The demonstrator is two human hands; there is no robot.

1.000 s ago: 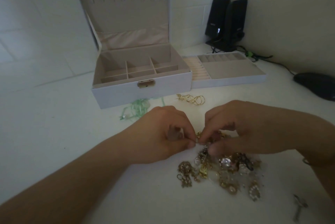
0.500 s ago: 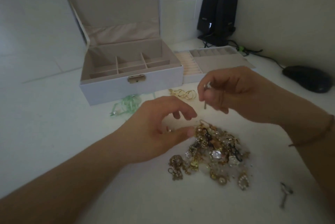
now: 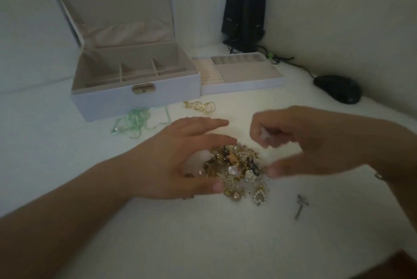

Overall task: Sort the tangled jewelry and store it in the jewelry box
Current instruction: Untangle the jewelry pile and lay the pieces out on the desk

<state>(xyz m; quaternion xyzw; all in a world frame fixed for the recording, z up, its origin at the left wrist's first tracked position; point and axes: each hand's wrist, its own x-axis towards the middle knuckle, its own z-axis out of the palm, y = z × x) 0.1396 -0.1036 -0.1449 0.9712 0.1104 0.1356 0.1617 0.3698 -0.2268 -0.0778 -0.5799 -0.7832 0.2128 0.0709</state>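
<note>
A tangled heap of gold, pearl and dark jewelry (image 3: 237, 170) lies on the white table. My left hand (image 3: 180, 159) is open and cups the heap's left side, thumb at its near edge and fingers along its far edge. My right hand (image 3: 304, 143) hovers over the heap's right side, blurred by motion. Its fingers are curled and its thumb is apart from them, with nothing clearly between. The white jewelry box (image 3: 135, 102) stands open behind, its beige compartments bare. Its removable tray (image 3: 241, 85) sits to the right of it.
A green ribbon necklace (image 3: 133, 120) and a thin gold chain (image 3: 199, 106) lie in front of the box. A small silver key-like piece (image 3: 301, 206) rests right of the heap. Two black speakers (image 3: 243, 19) and a black mouse (image 3: 337, 89) stand near the back wall.
Both hands were pinching together at the heap. My right hand rose with a small piece, then came back down to the heap's right side. My left hand opened around the heap.
</note>
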